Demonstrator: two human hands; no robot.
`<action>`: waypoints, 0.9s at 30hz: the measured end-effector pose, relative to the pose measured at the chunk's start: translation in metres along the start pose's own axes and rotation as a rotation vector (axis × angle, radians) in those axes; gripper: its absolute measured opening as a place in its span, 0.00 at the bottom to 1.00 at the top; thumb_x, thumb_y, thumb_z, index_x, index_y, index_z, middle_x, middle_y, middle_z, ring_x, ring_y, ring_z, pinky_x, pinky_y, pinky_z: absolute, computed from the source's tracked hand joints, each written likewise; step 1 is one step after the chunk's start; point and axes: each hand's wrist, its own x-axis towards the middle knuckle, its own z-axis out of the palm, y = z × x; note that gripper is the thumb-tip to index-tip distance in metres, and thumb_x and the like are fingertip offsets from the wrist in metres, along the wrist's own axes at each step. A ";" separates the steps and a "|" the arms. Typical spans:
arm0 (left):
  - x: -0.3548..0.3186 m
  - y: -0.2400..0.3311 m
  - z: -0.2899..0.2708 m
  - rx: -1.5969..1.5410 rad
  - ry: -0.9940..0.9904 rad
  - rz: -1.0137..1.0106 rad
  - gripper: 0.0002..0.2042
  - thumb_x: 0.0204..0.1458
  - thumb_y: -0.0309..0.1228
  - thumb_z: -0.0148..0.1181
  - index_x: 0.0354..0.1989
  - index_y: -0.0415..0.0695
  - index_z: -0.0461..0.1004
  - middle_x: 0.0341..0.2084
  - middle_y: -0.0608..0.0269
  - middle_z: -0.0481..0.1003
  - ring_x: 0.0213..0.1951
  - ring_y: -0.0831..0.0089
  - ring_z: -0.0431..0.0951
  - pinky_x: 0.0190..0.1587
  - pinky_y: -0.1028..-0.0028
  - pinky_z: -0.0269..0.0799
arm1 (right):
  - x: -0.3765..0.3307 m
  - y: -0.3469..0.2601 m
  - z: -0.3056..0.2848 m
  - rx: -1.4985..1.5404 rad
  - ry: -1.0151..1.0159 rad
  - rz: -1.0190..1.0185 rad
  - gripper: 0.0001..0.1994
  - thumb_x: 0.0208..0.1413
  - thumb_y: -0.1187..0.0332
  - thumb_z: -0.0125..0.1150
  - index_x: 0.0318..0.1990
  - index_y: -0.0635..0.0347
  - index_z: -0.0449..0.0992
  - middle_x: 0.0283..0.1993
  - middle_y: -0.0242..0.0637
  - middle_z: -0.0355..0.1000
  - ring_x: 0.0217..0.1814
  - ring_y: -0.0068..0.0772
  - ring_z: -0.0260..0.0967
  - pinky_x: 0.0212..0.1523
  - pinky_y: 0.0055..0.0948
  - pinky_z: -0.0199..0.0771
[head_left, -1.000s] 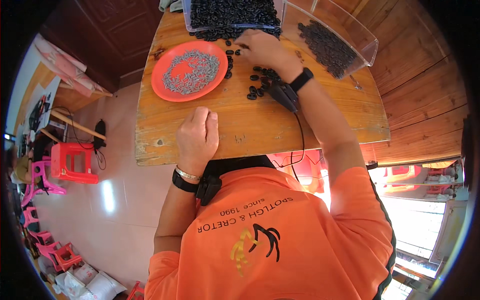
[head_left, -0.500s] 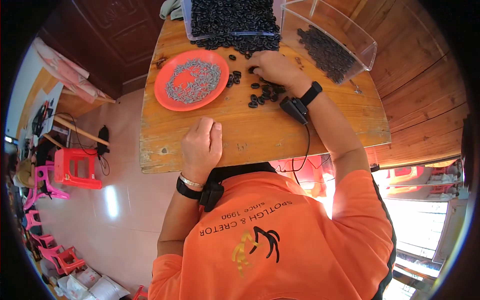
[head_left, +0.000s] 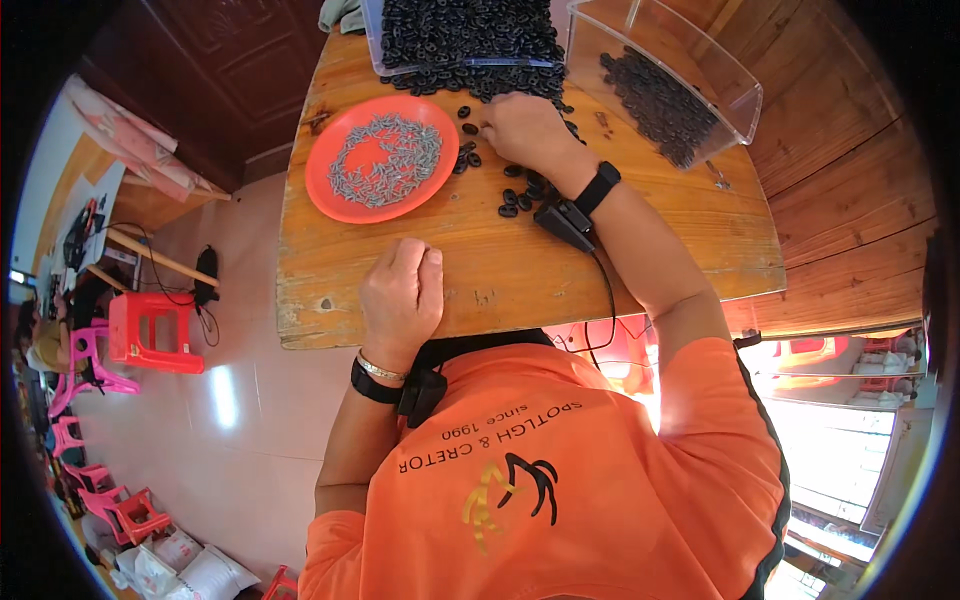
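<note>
My left hand (head_left: pixel 402 298) rests at the table's near edge in a loose fist, its fingers curled under, so whatever is inside stays hidden. Farther out, my right hand (head_left: pixel 535 132) is bent down over the table among small black oval pieces with holes. Its fingertips point left, close to a few loose pieces (head_left: pixel 470 129); the fingers look closed, and what they grip cannot be seen. Below the right wrist lies a small group of black pieces (head_left: pixel 509 210). Left of that hand, an orange-red plate (head_left: pixel 325 190) holds many small grey metal pins (head_left: pixel 385 165).
A clear bin (head_left: pixel 374 50) heaped with black pieces stands at the far edge, spilling onto the wooden table (head_left: pixel 620 262). Another clear bin (head_left: pixel 742 105) at the far right holds more. A cable (head_left: pixel 610 290) hangs from my right wrist's device. A red stool (head_left: pixel 155 330) stands on the floor left.
My right hand has shifted a little left and away from me over the black pieces. A loose piece now shows left of its fingertips. The left hand stays in place.
</note>
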 end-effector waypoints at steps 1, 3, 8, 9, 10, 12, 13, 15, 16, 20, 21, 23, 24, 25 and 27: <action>0.000 0.000 0.000 -0.002 -0.004 -0.001 0.06 0.52 0.27 0.52 0.25 0.40 0.66 0.20 0.53 0.68 0.22 0.53 0.69 0.24 0.62 0.64 | 0.000 0.005 0.008 0.018 0.023 0.043 0.07 0.47 0.66 0.57 0.32 0.56 0.77 0.33 0.41 0.73 0.38 0.44 0.71 0.39 0.38 0.72; 0.001 0.001 -0.001 -0.004 -0.009 -0.006 0.06 0.52 0.27 0.52 0.25 0.39 0.66 0.20 0.53 0.68 0.22 0.53 0.69 0.24 0.62 0.64 | 0.001 0.005 0.011 0.039 0.044 0.085 0.07 0.46 0.65 0.58 0.30 0.56 0.75 0.34 0.41 0.73 0.40 0.44 0.71 0.40 0.39 0.71; 0.001 0.000 -0.001 -0.016 0.003 0.018 0.06 0.52 0.26 0.52 0.25 0.39 0.66 0.20 0.53 0.68 0.22 0.53 0.69 0.23 0.62 0.64 | 0.006 -0.003 0.002 0.369 -0.111 0.032 0.06 0.46 0.68 0.58 0.32 0.57 0.76 0.35 0.40 0.73 0.40 0.44 0.70 0.40 0.38 0.71; 0.001 0.001 -0.001 -0.014 -0.006 0.004 0.06 0.52 0.26 0.52 0.25 0.39 0.67 0.19 0.53 0.68 0.22 0.53 0.69 0.24 0.62 0.64 | 0.006 -0.002 0.005 0.367 -0.106 0.034 0.06 0.46 0.68 0.58 0.32 0.57 0.76 0.35 0.40 0.73 0.40 0.44 0.70 0.40 0.38 0.71; 0.000 0.002 -0.001 -0.012 -0.014 -0.009 0.05 0.52 0.26 0.52 0.25 0.39 0.67 0.19 0.53 0.68 0.22 0.53 0.69 0.24 0.62 0.64 | 0.004 -0.001 0.012 0.354 -0.076 -0.018 0.07 0.45 0.69 0.58 0.33 0.58 0.76 0.35 0.40 0.73 0.40 0.45 0.70 0.41 0.38 0.70; 0.000 0.001 -0.001 -0.004 -0.006 0.006 0.05 0.52 0.26 0.52 0.25 0.39 0.67 0.19 0.53 0.68 0.22 0.53 0.69 0.24 0.62 0.64 | 0.007 -0.001 0.014 0.334 -0.030 -0.073 0.07 0.44 0.70 0.59 0.33 0.58 0.76 0.35 0.40 0.73 0.40 0.45 0.70 0.41 0.37 0.70; 0.000 0.001 0.000 0.001 -0.002 0.011 0.05 0.51 0.26 0.52 0.25 0.39 0.67 0.19 0.53 0.68 0.22 0.54 0.69 0.24 0.63 0.64 | 0.007 0.000 0.015 0.356 -0.072 -0.047 0.08 0.44 0.70 0.59 0.33 0.59 0.76 0.35 0.41 0.73 0.40 0.45 0.70 0.41 0.38 0.70; -0.002 0.002 -0.001 0.004 -0.014 0.006 0.05 0.52 0.25 0.52 0.26 0.38 0.67 0.19 0.52 0.68 0.21 0.54 0.69 0.24 0.64 0.64 | 0.007 -0.002 0.012 0.384 -0.150 -0.005 0.07 0.44 0.70 0.59 0.32 0.60 0.75 0.35 0.41 0.72 0.40 0.45 0.70 0.41 0.38 0.69; -0.001 0.002 -0.001 0.006 -0.029 -0.007 0.04 0.52 0.24 0.52 0.27 0.37 0.68 0.19 0.51 0.69 0.21 0.55 0.69 0.24 0.66 0.64 | 0.008 -0.002 0.010 0.382 -0.142 -0.005 0.07 0.44 0.70 0.59 0.32 0.60 0.75 0.35 0.41 0.72 0.40 0.45 0.70 0.41 0.38 0.69; -0.001 0.002 -0.001 0.022 -0.006 0.034 0.04 0.52 0.24 0.52 0.27 0.37 0.68 0.19 0.51 0.69 0.21 0.55 0.69 0.24 0.66 0.64 | 0.007 -0.004 0.003 0.358 -0.277 0.084 0.06 0.45 0.71 0.58 0.31 0.60 0.73 0.33 0.42 0.72 0.39 0.44 0.70 0.39 0.38 0.68; -0.001 0.003 -0.001 0.016 -0.010 0.010 0.04 0.52 0.24 0.52 0.27 0.37 0.68 0.19 0.51 0.69 0.21 0.55 0.69 0.24 0.66 0.64 | 0.006 -0.004 0.003 0.363 -0.284 0.099 0.05 0.46 0.71 0.58 0.31 0.60 0.73 0.32 0.42 0.72 0.38 0.45 0.70 0.38 0.38 0.68; -0.001 0.002 -0.001 0.014 -0.010 -0.012 0.04 0.52 0.24 0.52 0.27 0.37 0.68 0.19 0.51 0.69 0.21 0.54 0.69 0.24 0.66 0.64 | 0.003 -0.005 0.001 0.408 -0.241 0.091 0.06 0.45 0.71 0.58 0.32 0.60 0.74 0.32 0.42 0.72 0.37 0.46 0.70 0.38 0.37 0.69; -0.001 0.000 0.000 0.011 0.002 0.006 0.05 0.52 0.25 0.52 0.26 0.38 0.68 0.18 0.52 0.69 0.20 0.54 0.69 0.23 0.65 0.64 | 0.002 -0.006 0.000 0.452 -0.202 0.086 0.06 0.45 0.72 0.57 0.33 0.60 0.74 0.31 0.43 0.73 0.36 0.46 0.71 0.37 0.36 0.69; 0.000 0.000 0.000 0.008 0.014 0.025 0.05 0.52 0.26 0.53 0.26 0.39 0.68 0.18 0.53 0.68 0.20 0.54 0.69 0.23 0.64 0.63 | 0.002 -0.004 0.004 0.450 -0.198 0.082 0.06 0.45 0.72 0.57 0.33 0.60 0.74 0.31 0.43 0.73 0.36 0.46 0.71 0.37 0.36 0.69; 0.003 0.002 -0.002 -0.074 0.015 -0.060 0.05 0.52 0.26 0.53 0.26 0.39 0.68 0.17 0.53 0.68 0.19 0.56 0.68 0.22 0.65 0.63 | 0.002 0.000 0.009 0.467 -0.110 0.029 0.09 0.46 0.71 0.59 0.37 0.58 0.75 0.31 0.42 0.74 0.33 0.41 0.72 0.37 0.33 0.70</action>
